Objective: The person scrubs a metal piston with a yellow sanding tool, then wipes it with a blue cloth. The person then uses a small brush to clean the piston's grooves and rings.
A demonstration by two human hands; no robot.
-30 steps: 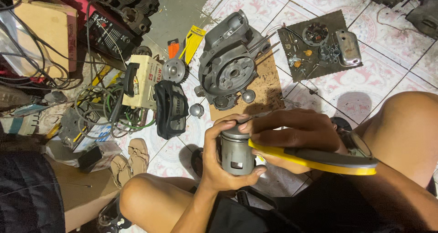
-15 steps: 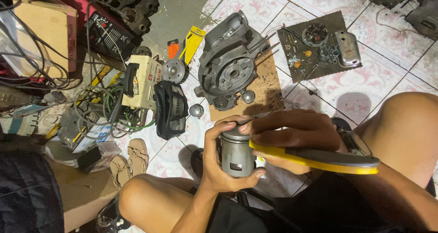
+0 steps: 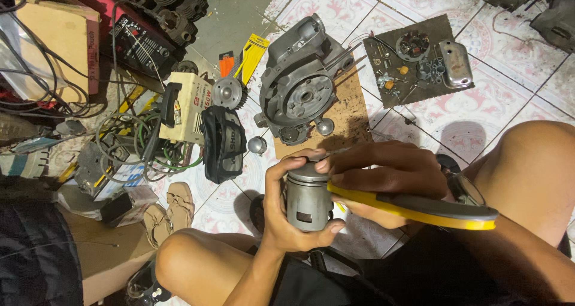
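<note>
My left hand (image 3: 281,213) wraps around a grey metal piston (image 3: 308,199), held upright over my lap. My right hand (image 3: 383,177) grips pliers with yellow and black handles (image 3: 431,210), whose handles stick out to the right. Its fingertips rest on the piston's top rim, and the plier jaws are hidden behind the fingers. A grey engine case (image 3: 299,93) lies on a brown board (image 3: 350,117) just beyond my hands.
A dark mat (image 3: 383,93) with small parts and a chrome cover (image 3: 454,63) lies at the far right. A white machine (image 3: 190,105), a black pouch (image 3: 223,143), cables, sandals (image 3: 171,210) and boxes crowd the left. My bare knees frame the tiled floor.
</note>
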